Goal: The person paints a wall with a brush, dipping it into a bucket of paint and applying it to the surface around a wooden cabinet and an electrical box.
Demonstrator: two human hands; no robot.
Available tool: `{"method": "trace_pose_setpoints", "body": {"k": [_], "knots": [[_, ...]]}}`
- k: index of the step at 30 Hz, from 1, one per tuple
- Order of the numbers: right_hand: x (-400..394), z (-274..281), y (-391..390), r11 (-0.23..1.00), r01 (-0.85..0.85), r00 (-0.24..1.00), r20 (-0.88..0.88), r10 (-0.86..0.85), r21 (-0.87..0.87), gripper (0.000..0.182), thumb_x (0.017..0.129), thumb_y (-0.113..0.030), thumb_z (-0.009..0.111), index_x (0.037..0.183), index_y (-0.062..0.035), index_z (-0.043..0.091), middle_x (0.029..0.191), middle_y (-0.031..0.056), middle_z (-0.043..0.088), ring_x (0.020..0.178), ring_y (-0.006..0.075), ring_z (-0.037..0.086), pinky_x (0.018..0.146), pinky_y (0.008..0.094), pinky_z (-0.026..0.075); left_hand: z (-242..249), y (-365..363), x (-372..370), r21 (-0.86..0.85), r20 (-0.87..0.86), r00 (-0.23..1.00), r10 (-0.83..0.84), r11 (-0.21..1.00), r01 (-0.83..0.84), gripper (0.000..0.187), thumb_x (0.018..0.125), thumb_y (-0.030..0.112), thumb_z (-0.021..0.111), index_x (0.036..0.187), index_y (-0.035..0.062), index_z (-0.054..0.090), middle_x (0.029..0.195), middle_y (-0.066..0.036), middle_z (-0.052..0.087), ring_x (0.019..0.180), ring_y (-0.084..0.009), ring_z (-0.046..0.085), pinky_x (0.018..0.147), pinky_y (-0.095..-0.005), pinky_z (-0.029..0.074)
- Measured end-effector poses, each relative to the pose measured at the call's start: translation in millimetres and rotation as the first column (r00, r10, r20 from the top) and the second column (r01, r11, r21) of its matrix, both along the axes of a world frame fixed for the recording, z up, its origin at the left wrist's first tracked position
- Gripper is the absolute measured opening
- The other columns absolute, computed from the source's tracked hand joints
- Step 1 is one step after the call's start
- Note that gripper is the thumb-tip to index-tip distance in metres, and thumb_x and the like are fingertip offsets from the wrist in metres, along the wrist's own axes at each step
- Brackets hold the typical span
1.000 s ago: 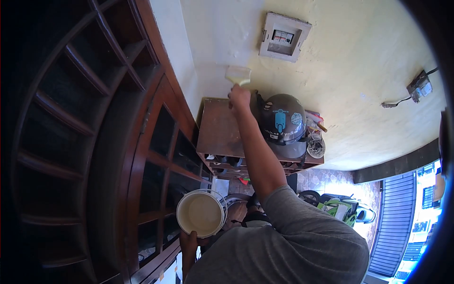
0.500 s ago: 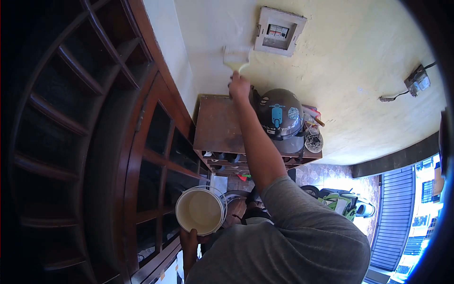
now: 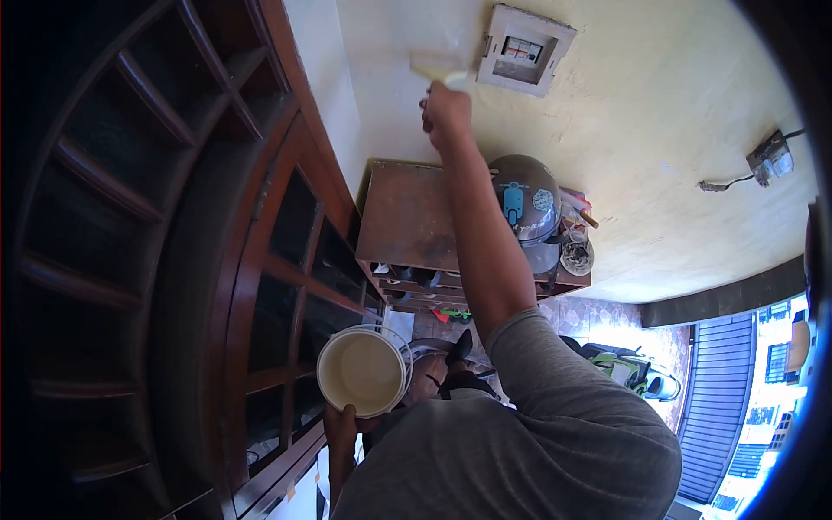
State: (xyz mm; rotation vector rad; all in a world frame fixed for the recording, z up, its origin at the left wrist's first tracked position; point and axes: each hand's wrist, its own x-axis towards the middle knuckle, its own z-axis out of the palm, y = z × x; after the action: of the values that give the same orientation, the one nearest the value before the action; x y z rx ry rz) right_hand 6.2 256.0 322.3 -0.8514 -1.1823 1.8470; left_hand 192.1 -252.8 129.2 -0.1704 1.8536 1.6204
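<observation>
My right hand is raised against the wall, fingers wrapped round the handle of a wide paintbrush with a yellowish handle. Motion smears the brush, whose head is at the pale wall, left of the recessed breaker box. Low in the view, my left hand grips a white bucket, its thumb at the near rim. Off-white paint shows inside the bucket, which tilts towards me, and a wire handle hangs on its right side. The left hand's other fingers are mostly hidden beneath it.
Below my right arm stands a brown shoe cabinet bearing a grey helmet and small items. A dark wooden door with glass panes is on the left. A socket box hangs on the wall. A green motorbike stands behind.
My right hand and the paintbrush have moved up and slightly right in the view, the brush turning more edge-on. The bucket stays in my left hand, slightly higher. The camera view has shifted a little.
</observation>
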Motion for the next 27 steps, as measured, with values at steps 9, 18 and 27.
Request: {"method": "trace_pose_setpoints", "body": {"k": [9,18,27], "knots": [[-21.2,-18.2,30.7,0.801,0.196,0.949,0.098,-0.301,0.565,0.045,0.100,-0.038,0.050,0.098,0.0040,0.067,0.066,0.0124,0.062,0.052,0.0201,0.057,0.049,0.0377,0.043,21.7,16.7,-0.9,0.024,0.109,0.994,0.005,1.000,-0.007,0.057,0.086,0.000,0.044,0.143,-0.0003,0.034,0.127,-0.025,0.055,0.089,-0.0338,0.073,0.056,-0.0347,0.067],[-38.4,-257.0,14.4,0.937,0.144,0.829,0.477,-0.290,0.319,0.049,0.097,-0.041,0.051,0.082,0.0027,0.067,0.070,0.0161,0.064,0.056,0.0264,0.062,0.052,0.0437,0.046,38.8,20.4,-4.2,-0.116,0.082,0.997,-0.010,0.993,0.020,0.063,0.084,-0.001,0.044,0.146,-0.0013,0.036,0.134,-0.020,0.054,0.117,-0.0295,0.062,0.083,-0.0354,0.063],[-32.5,-258.8,-28.6,0.973,0.110,0.864,0.503,0.007,-0.202,0.037,0.097,-0.031,0.050,0.086,0.0021,0.060,0.067,0.0107,0.059,0.049,0.0218,0.053,0.043,0.0397,0.039,27.6,7.5,-5.6,-0.048,0.022,0.999,0.024,0.999,-0.023,0.065,0.081,-0.002,0.043,0.146,-0.0011,0.033,0.126,-0.023,0.057,0.081,-0.0333,0.073,0.051,-0.0334,0.066]]}}
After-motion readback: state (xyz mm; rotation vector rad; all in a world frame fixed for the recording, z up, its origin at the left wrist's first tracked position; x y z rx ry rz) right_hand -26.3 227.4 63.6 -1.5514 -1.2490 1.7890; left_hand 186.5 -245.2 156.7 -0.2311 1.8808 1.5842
